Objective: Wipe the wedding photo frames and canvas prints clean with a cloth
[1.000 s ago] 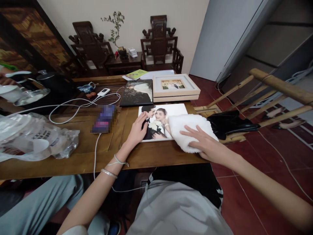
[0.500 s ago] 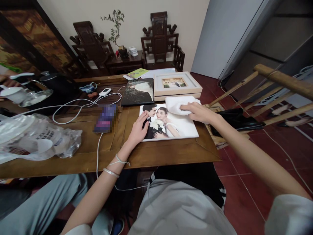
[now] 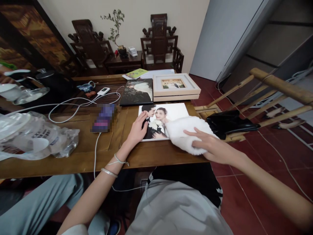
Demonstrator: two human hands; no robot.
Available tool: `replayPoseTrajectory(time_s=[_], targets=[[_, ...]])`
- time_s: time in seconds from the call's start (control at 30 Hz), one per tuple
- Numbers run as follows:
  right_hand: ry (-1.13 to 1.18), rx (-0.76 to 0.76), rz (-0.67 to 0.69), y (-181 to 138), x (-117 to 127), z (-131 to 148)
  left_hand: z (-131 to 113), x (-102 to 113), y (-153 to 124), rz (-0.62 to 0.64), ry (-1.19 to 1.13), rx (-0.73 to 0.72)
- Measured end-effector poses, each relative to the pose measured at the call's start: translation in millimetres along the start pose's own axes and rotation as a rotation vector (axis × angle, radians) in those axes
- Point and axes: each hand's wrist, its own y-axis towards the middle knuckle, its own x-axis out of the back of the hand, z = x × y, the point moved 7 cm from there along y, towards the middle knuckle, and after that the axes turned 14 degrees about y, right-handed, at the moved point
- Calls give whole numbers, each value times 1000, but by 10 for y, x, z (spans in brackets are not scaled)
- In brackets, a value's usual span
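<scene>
A frameless wedding photo print (image 3: 171, 112) lies flat near the front edge of the wooden table (image 3: 83, 156). My left hand (image 3: 137, 130) rests on the print's left edge, fingers spread flat, holding it down. My right hand (image 3: 207, 146) presses flat on a white fluffy cloth (image 3: 182, 129) that covers the print's near right corner. Behind the print lie a dark photo print (image 3: 137, 92) and a white framed photo (image 3: 174, 86).
A phone (image 3: 104, 118) on a white cable lies left of the print. A crumpled clear plastic bag (image 3: 36, 138) sits at the left. A black bag (image 3: 227, 122) rests on a bamboo chair (image 3: 269, 94) at the right. Dark carved chairs stand at the back wall.
My right hand has dragged the white cloth from the print's far right corner down to its near right corner. My left hand has stayed on the left edge.
</scene>
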Motion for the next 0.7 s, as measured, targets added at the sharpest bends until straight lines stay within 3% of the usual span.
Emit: replayPoseTrajectory(time_s=[0.27, 0.4, 0.53, 0.7], targets=[[115, -114, -55, 1026, 374, -843, 6, 5, 2, 15, 10, -10], [193, -112, -120, 1243, 477, -1056, 14, 0, -3, 19, 3, -16], [101, -163, -71, 974, 319, -872, 21, -8, -3, 15, -4, -12], [-4, -69, -28, 299, 16, -159, 7, -15, -2, 7, -11, -11]])
